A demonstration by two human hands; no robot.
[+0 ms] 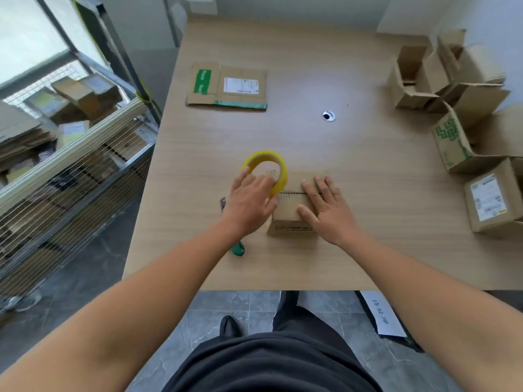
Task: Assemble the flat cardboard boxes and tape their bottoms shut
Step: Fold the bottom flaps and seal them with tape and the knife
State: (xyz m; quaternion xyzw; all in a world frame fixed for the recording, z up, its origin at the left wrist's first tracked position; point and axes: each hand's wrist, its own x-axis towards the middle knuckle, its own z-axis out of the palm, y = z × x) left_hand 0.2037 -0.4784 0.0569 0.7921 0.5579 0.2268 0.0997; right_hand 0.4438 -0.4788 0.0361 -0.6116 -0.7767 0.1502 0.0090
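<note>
Head view, sole camera

Rec: Location of box?

Obs: Small cardboard box on table, close to near edge, roughly centre. Bottom up, flaps folded shut, seam running left to right across top. Long axis of box seemingly the same way, printed side facing wearer.

Rec: Hands?

Obs: Right hand spread flat on right half of flaps, fingers straight, pressing down, gripping nothing. Left hand curled round yellow tape roll. Roll standing on edge at left end of seam, touching box there.

Rec: Bearing for next move?

Obs: Judged: taping step in hand, barely begun. Seam stretching rightward from roll, straight toward and under right hand's fingers. Left hand nearer, already on line. Pull along seam axis, left to right, likely; right hand in path, so shift needed. Tape strip on seam: cannot tell.

Rec: Else?

Obs: Green-handled tool on table beneath left forearm. Flattened carton far left of table. Assembled boxes clustered at right edge. Wire cart of cartons off table, left
</note>
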